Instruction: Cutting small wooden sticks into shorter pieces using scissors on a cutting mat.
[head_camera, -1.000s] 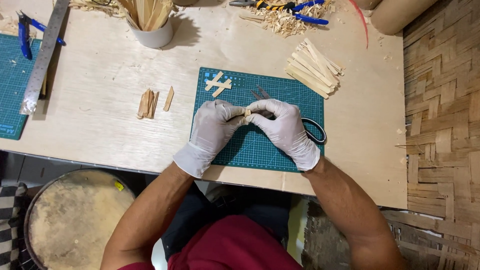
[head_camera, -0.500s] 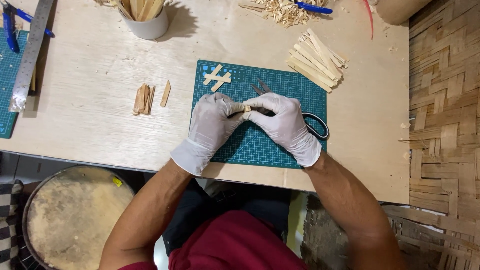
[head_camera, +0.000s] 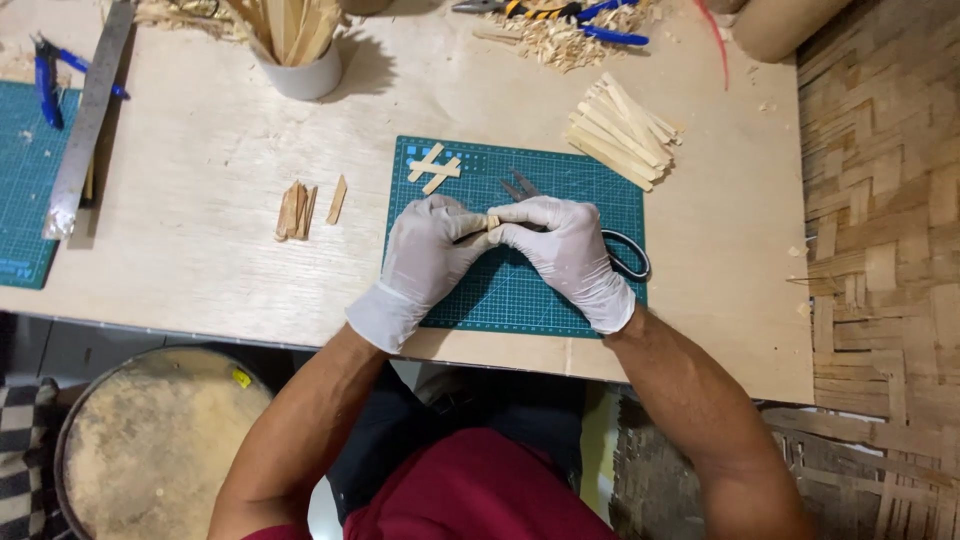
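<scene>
Both hands wear white gloves and meet over a green cutting mat (head_camera: 520, 290). My left hand (head_camera: 425, 255) and my right hand (head_camera: 560, 245) pinch the two ends of a small piece of pale wood (head_camera: 492, 221) between their fingertips. Scissors (head_camera: 625, 255) lie on the mat under my right hand, with the blades poking out beyond the fingers and a handle loop showing at the right. A few short wood pieces (head_camera: 434, 167) lie crossed at the mat's far left corner.
A stack of wood sticks (head_camera: 622, 130) lies beyond the mat at the right. Small cut slivers (head_camera: 300, 208) sit left of the mat. A white cup of sticks (head_camera: 297, 50), a metal ruler (head_camera: 85, 115), blue pliers (head_camera: 45, 80), shavings (head_camera: 555, 38) and a second mat (head_camera: 20, 180) are farther off. A round drum (head_camera: 150, 450) stands below the table.
The hands stay together on the small wood piece with only slight finger shifts. The view has shifted a little; the things on the table have not moved.
</scene>
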